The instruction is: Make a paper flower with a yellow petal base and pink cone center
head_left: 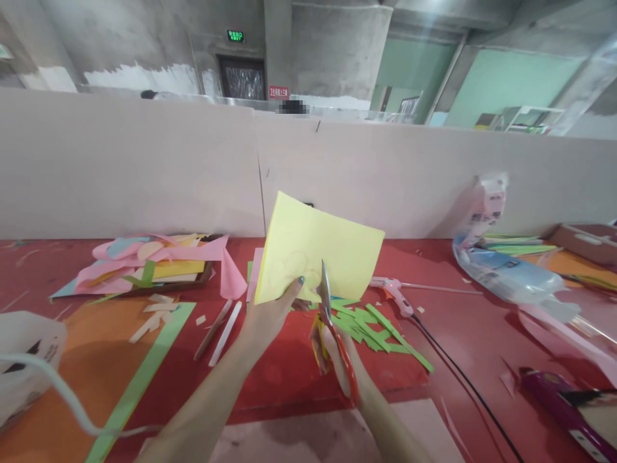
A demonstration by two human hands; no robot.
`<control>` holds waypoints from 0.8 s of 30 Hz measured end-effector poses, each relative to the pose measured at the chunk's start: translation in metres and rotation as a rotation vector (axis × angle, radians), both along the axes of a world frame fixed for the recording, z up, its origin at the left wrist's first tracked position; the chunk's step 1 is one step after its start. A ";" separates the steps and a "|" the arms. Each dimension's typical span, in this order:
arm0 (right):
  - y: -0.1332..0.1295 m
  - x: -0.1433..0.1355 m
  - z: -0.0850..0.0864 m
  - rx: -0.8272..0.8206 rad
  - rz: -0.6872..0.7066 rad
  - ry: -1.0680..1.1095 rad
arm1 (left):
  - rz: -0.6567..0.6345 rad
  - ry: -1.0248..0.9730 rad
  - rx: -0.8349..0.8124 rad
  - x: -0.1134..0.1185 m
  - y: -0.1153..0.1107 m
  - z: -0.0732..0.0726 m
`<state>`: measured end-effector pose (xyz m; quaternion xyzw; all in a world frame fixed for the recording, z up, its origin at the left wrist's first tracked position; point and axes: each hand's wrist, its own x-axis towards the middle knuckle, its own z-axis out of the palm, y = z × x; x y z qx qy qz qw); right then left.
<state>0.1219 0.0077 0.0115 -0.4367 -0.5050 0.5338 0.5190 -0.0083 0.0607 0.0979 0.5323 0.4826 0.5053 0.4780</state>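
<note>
- At the bottom of the frame, a pale pink sheet [284, 444] lies on a red table [457, 315], below a brighter red board [284, 379].
- Just right of centre, low down, the right hand [333, 350] has its fingers wrapped about the handles of orange-red scissors [326, 302]; a steel blade points up across the near face of the sheet, and I cannot tell how far the blades are parted.
- At the centre, the left hand [274, 310] pinches a yellow sheet [332, 247] by its lower edge, thumb on the near face.
- Clean cutting here probably means keeping that thumb clear of the blade, holding the sheet taut, and turning it rather than the scissors around curves.
- The yellow sheet is held up off the table, tilted, mid-frame: pale and smooth, with faint curved lines near the thumb; its left edge suggests more than one layer.
- Right of the hands lie loose green strips [359, 328] and a pink glue gun [399, 299].
- Beyond, a whitish partition [144, 167] spans the frame.
</note>
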 end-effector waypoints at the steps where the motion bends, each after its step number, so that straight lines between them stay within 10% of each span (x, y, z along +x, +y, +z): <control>1: 0.000 0.000 0.000 -0.001 0.004 -0.001 | -0.011 -0.003 0.003 0.000 0.000 -0.001; 24: -0.004 -0.003 0.014 -0.024 -0.088 -0.134 | -0.146 0.022 -0.078 -0.006 -0.002 0.015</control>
